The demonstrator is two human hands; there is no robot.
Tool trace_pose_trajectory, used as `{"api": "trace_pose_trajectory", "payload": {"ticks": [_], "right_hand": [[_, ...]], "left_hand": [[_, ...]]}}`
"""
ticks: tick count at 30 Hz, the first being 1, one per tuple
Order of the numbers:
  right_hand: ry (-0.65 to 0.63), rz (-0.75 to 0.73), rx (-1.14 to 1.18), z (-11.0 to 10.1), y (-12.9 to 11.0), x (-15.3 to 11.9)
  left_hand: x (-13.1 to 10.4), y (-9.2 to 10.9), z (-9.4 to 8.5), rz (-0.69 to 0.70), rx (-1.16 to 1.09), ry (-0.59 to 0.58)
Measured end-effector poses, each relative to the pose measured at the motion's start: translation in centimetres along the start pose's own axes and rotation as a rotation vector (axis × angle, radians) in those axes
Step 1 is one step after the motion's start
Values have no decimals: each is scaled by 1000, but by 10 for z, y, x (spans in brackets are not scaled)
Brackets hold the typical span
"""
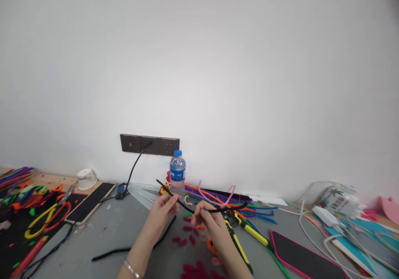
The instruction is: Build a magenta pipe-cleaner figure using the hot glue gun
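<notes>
A bent black pipe cleaner [185,206] stretches between my hands above the grey table. My left hand [164,210] pinches it toward its left end, with a silvery bracelet on that wrist. Farther right along the stem, my right hand [209,217] grips it between thumb and fingers, and its other end sticks out past the knuckles. A second black pipe cleaner [112,253] lies on the table, partly behind my left forearm. Short dark red pieces [182,241] are scattered below the hands.
A water bottle [177,173] stands behind my hands by the wall. Yellow-black pliers [238,243] and a pink-edged phone [302,254] lie right, beside colored pipe cleaners [264,214]. Leftward are another phone [90,203], scissors [50,221] and a white tub [86,179]. A black cable [134,167] hangs from the socket.
</notes>
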State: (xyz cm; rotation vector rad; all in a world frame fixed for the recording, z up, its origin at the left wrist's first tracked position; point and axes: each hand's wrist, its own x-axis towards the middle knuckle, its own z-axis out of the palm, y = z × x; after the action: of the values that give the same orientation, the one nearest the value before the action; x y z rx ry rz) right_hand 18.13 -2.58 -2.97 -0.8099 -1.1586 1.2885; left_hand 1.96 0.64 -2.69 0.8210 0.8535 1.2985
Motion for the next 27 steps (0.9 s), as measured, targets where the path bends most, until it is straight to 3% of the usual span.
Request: {"api": "trace_pose_trajectory", "payload": {"ticks": [6, 13, 21, 27], "right_hand": [[50, -13, 91, -8, 2, 4], [306, -133, 312, -32, -3, 9], [479, -151, 247, -36, 5, 14], [482, -123, 199, -39, 7, 15]], "left_hand": [[-2, 6, -1, -10, -74, 53], [1, 8, -2, -35, -72, 90], [0, 6, 1, -28, -54, 93], [1, 8, -1, -9, -39, 102]]}}
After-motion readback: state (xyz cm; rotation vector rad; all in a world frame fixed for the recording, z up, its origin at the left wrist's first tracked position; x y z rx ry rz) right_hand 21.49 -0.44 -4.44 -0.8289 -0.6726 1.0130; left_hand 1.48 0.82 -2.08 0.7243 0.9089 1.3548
